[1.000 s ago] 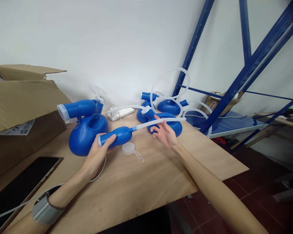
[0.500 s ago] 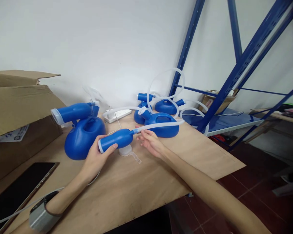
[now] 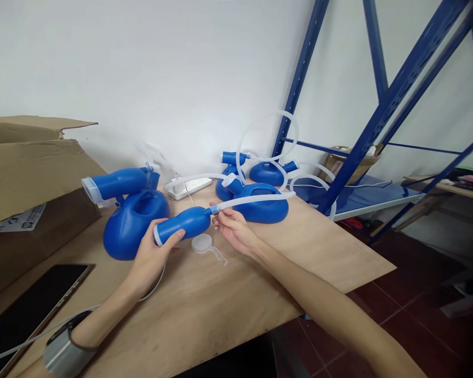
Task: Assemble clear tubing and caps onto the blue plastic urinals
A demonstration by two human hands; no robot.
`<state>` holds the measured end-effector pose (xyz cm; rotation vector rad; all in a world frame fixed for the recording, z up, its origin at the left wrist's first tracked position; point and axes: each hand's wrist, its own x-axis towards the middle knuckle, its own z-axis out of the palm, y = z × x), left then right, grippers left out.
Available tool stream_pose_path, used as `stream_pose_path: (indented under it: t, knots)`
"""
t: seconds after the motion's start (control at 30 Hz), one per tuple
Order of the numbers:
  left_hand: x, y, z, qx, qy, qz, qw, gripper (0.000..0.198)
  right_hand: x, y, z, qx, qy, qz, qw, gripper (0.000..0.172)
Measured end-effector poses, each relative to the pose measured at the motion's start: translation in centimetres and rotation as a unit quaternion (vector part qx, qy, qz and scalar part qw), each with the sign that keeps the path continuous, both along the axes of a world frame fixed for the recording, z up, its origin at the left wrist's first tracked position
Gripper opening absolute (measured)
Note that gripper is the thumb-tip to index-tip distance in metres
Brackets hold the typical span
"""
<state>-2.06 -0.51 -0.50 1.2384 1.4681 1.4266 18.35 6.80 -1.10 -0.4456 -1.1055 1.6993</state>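
Note:
My left hand [image 3: 154, 253] is wrapped round a blue plastic funnel [image 3: 185, 224], a bottle-shaped piece with a pale rim at its wide end. At its narrow end a clear hose [image 3: 256, 199] is joined. My right hand [image 3: 233, 227] pinches the hose right beside that joint. The hose's far part passes over a blue jug [image 3: 266, 210] with a moulded handle. Below the funnel a translucent cap with a strap [image 3: 202, 243] lies on the table. Left of my left hand stands another blue jug [image 3: 136, 226], a second blue funnel [image 3: 120, 182] resting on top.
A cardboard box [image 3: 43, 189] and a dark tablet-like device [image 3: 35, 310] are on the left. A white power strip [image 3: 191, 188] lies near the wall. More blue jugs [image 3: 266, 173] with hoses stand behind. A blue metal rack [image 3: 350, 157] rises beyond the table [image 3: 299, 257].
Both hands have shifted slightly left with the funnel and hose. The cap on the table now shows more fully beneath the funnel.

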Motion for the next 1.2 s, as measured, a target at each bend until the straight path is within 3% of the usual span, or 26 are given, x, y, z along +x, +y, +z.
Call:
stream_pose_path:
  t: [0.27,0.77,1.03,1.2]
  knots:
    - [-0.2,0.0,0.0,0.004,0.041,0.012,0.999,0.064,-0.5,0.0,-0.8,0.032,0.005,-0.050,0.998,0.022]
    - [-0.3,-0.7,0.0,0.083,0.239,0.067,0.965,0.066,0.4,-0.3,-0.3,-0.018,0.010,-0.003,1.000,0.020]
    - [-0.1,-0.2,0.0,0.077,0.191,0.068,0.976,0.060,-0.3,-0.3,-0.4,-0.085,0.075,-0.002,0.994,0.030]
    - [-0.6,0.3,-0.4,0.079,0.166,0.082,0.980,0.060,-0.4,-0.6,-0.7,-0.078,0.036,0.004,0.996,0.040]
